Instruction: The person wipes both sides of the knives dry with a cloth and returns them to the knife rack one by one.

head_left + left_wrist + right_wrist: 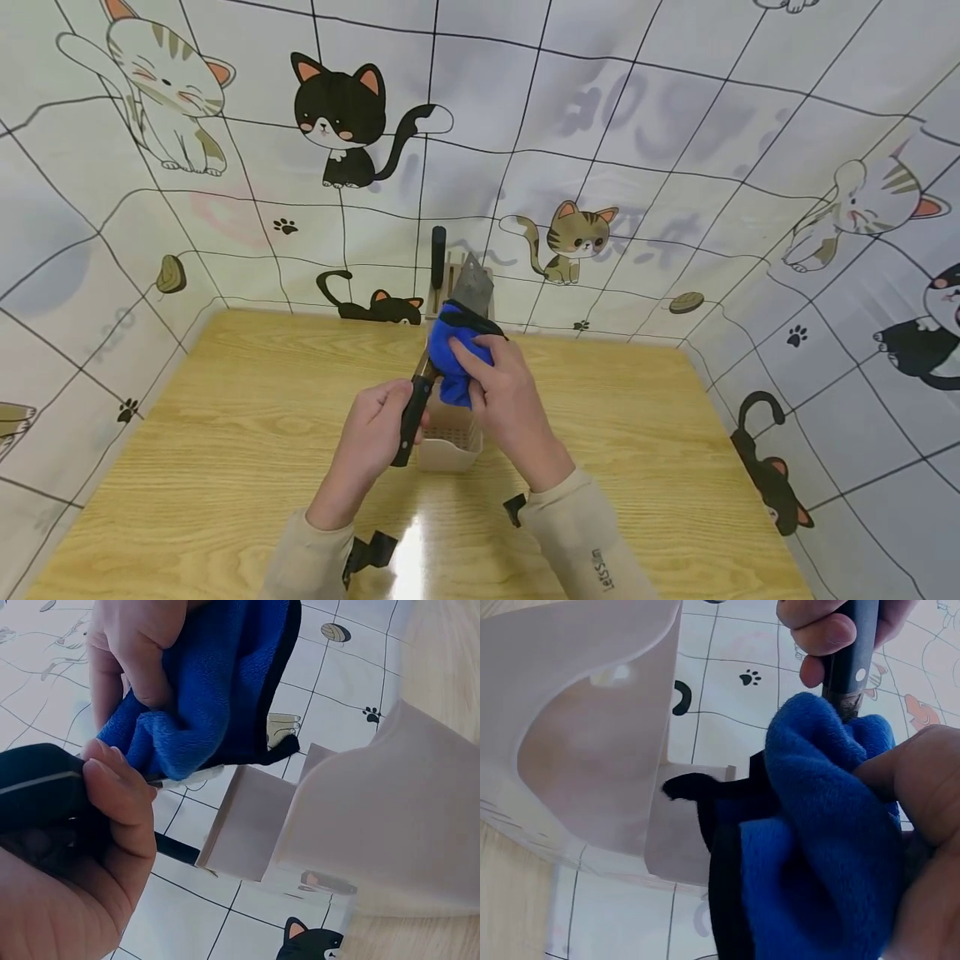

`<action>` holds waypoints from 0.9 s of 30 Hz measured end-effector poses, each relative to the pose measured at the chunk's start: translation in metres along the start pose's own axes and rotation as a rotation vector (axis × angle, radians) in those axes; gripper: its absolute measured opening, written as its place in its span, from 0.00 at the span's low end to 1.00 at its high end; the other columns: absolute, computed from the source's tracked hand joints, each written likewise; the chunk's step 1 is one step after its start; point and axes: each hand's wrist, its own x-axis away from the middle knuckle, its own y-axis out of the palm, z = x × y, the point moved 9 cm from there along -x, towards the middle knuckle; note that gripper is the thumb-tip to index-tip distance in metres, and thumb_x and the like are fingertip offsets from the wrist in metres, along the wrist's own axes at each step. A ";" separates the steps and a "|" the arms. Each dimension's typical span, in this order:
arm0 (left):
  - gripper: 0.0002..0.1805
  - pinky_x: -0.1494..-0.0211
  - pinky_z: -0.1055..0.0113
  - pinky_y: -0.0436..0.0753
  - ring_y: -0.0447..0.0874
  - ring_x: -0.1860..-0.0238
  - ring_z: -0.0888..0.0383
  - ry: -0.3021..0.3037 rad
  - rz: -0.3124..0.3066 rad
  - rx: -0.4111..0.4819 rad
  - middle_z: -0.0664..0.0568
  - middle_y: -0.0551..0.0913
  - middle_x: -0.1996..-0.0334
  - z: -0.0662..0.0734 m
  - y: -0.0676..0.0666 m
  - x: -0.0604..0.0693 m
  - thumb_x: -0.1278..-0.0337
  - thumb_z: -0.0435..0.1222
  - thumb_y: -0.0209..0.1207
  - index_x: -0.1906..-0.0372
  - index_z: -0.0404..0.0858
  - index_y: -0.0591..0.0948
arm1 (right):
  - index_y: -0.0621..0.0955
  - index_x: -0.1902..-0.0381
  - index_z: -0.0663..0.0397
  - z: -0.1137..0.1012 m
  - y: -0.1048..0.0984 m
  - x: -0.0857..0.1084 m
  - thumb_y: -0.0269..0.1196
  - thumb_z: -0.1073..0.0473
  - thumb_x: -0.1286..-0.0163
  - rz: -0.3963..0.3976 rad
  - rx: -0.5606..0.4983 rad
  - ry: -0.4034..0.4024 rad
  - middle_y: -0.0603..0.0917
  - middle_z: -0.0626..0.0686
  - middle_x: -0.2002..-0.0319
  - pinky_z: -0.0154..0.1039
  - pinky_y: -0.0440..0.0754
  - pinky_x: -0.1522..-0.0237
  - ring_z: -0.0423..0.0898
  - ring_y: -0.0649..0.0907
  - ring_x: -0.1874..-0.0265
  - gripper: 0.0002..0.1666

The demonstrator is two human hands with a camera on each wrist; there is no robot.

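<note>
My left hand grips a kitchen knife by its black riveted handle, with the blade pointing away from me. A blue cloth with black edging is folded around the blade's middle, and my right hand pinches it there. Beyond the cloth shows the broad grey blade end; the covered part is hidden. In the right wrist view, a dark, stained-looking neck joins the handle to the blade beside the cloth.
Below and behind the hands, a beige holder with a perforated basket stands on the wooden table. Another black handle rises from its back slots. A cat-patterned sheet hangs close behind the table and along both sides.
</note>
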 end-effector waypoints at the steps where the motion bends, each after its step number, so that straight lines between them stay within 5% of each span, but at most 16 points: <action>1: 0.26 0.74 0.65 0.76 0.81 0.79 0.50 -0.002 -0.002 0.000 0.46 0.81 0.77 0.000 0.000 0.000 0.18 0.39 0.42 0.70 0.29 0.82 | 0.86 0.39 0.52 -0.001 0.000 0.000 0.66 0.75 0.36 -0.002 0.020 -0.014 0.81 0.65 0.47 0.55 0.83 0.44 0.62 0.80 0.47 0.28; 14: 0.25 0.73 0.66 0.79 0.81 0.79 0.55 -0.039 0.023 0.049 0.47 0.82 0.77 -0.002 -0.002 -0.004 0.18 0.38 0.42 0.69 0.28 0.81 | 0.88 0.43 0.39 -0.027 -0.004 0.005 0.75 0.73 0.48 -0.040 0.213 -0.231 0.82 0.61 0.43 0.51 0.84 0.45 0.59 0.80 0.50 0.35; 27: 0.25 0.73 0.66 0.79 0.79 0.80 0.56 -0.026 0.022 0.072 0.47 0.80 0.78 0.000 -0.003 -0.004 0.18 0.37 0.40 0.69 0.28 0.80 | 0.88 0.42 0.39 -0.033 -0.004 0.007 0.74 0.71 0.47 -0.071 0.261 -0.260 0.82 0.60 0.42 0.47 0.81 0.43 0.57 0.78 0.50 0.35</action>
